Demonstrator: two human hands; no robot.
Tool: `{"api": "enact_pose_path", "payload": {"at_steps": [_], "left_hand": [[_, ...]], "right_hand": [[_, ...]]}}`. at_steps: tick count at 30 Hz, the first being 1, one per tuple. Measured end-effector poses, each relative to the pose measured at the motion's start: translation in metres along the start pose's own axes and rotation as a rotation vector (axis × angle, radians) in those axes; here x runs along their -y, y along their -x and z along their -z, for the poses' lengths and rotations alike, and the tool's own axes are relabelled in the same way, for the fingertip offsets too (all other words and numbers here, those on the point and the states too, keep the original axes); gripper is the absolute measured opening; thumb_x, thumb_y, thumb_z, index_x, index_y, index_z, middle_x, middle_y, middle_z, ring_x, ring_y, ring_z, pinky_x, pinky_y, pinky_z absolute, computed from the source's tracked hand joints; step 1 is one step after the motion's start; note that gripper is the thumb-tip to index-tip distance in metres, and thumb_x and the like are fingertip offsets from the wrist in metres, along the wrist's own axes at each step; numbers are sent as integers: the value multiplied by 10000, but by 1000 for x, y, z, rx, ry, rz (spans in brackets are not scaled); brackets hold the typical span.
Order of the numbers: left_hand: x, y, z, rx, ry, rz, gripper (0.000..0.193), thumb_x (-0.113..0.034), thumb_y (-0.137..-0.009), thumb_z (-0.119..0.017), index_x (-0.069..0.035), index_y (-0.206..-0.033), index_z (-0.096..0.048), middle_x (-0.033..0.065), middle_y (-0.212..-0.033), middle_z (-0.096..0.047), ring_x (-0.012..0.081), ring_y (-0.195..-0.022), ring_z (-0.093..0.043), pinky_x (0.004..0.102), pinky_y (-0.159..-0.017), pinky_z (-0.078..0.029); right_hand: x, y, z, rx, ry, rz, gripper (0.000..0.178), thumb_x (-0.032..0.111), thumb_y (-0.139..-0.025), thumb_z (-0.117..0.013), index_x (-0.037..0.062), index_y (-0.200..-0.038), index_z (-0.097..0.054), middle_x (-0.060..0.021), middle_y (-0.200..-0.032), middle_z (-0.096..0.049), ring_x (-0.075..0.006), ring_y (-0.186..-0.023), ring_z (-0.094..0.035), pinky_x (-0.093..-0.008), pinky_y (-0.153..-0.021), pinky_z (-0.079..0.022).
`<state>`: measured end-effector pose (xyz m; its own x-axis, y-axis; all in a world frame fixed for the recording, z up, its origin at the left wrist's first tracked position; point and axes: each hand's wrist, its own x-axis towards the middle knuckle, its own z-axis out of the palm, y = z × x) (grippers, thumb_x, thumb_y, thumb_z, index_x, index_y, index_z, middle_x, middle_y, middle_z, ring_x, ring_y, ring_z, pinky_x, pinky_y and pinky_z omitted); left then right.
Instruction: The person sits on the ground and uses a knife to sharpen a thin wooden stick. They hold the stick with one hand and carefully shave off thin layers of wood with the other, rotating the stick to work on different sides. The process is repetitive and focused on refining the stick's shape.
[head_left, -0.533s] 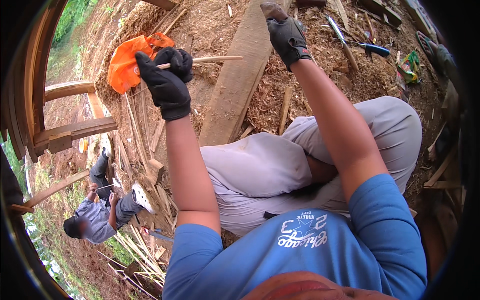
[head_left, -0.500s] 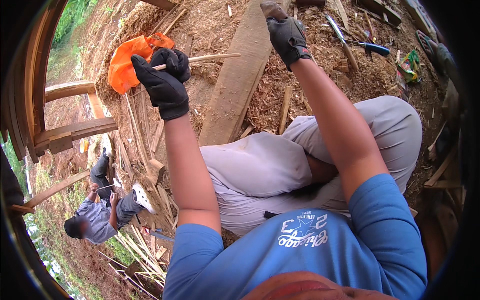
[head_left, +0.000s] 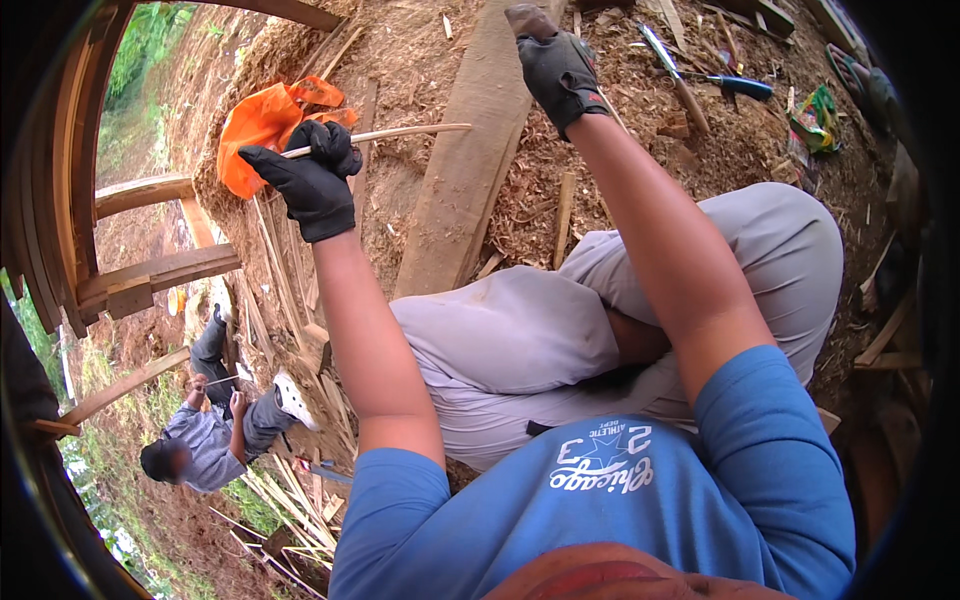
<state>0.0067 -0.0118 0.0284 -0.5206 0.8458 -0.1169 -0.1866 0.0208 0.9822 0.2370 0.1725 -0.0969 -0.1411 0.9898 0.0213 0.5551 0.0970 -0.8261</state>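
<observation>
My left hand (head_left: 308, 185), in a black glove, is closed round a thin, pale wooden stick (head_left: 415, 131). The stick points right, its far end over a wide wooden plank (head_left: 455, 185). Just behind this hand lies a crumpled orange plastic bag (head_left: 248, 140). My right hand (head_left: 560, 80), gloved in black too, is closed beyond the plank's right edge. Something brown (head_left: 530, 20) sticks out past its far side; I cannot make out whether it is a handle or bare fingers.
Wood shavings cover the ground. To the far right lie a blade with a wooden handle (head_left: 688, 105), a blue-handled tool (head_left: 742, 87) and a green wrapper (head_left: 820, 120). Another person (head_left: 205, 440) sits at the left holding a thin stick, near a pile of wood strips (head_left: 290, 510).
My left hand has moved slightly left and nearer with the stick, whose tip has dropped back a little to the left. My right hand has shifted slightly left.
</observation>
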Motion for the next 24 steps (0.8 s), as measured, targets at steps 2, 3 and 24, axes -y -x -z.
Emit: {"api": "enact_pose_path", "payload": {"at_steps": [2,3,24], "left_hand": [[-2,1,-1,61,38,13,872,-1013,-793,-335,-153,-725,-464,-21,-693,-347,141,-614,-270,309,-573,-219],[-3,0,-1,91,57,20,872,-1013,-788,-349,-151,-735,-472,-20,-705,-351,142,-628,-277,309,-580,-224],[-13,7,-2,-38,-127,-292,597,-461,-1131,-388,-7,-972,-741,152,-983,-755,211,-767,-631,324,-699,-475]], "right_hand": [[-10,-4,-6,-34,-32,102,300,273,-999,-531,332,-1266,-656,-185,-1119,-751,-444,-1072,-698,-533,-963,-546],[-14,-5,-9,-50,-48,153,301,266,-1000,-531,331,-1265,-657,-182,-1126,-751,-444,-1072,-698,-534,-965,-545],[-10,-1,-7,-5,1,149,316,277,-1021,-478,316,-1286,-645,-130,-1190,-747,-423,-1133,-682,-534,-1031,-491]]}}
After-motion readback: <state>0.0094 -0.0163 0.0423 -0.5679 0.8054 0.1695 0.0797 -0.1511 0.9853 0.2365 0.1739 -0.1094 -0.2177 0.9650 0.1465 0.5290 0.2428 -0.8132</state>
